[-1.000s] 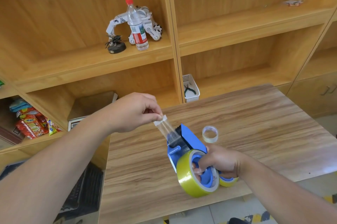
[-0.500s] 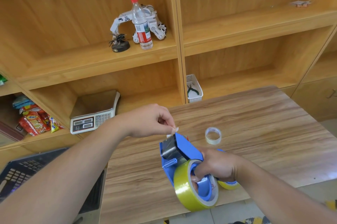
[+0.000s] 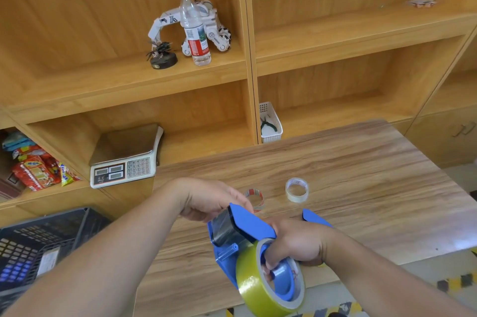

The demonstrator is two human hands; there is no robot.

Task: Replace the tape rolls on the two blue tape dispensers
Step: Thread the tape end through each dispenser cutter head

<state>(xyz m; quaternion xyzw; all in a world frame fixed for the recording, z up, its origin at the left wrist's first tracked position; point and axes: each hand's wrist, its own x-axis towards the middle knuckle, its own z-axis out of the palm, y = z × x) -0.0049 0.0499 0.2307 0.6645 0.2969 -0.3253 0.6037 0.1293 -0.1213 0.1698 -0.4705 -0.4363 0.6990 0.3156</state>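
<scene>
My right hand grips a blue tape dispenser by its handle, held above the near edge of the wooden table. A full yellow-green tape roll sits on its hub. Tape runs from the roll over the front roller. My left hand is closed on the dispenser's front end, hiding the tape's tip. A second blue dispenser peeks out behind my right hand. Two nearly bare tape cores lie on the table: a red-printed core and a whitish core.
Wooden shelves stand behind the table, holding a digital scale, a white basket with pliers, a water bottle, a toy robot and snack packets. A dark plastic crate sits at the lower left.
My left hand has brought the pulled-out tape strip down and now rests on the dispenser's front end. The dispenser has tilted flatter, and the red-printed core has come into view.
</scene>
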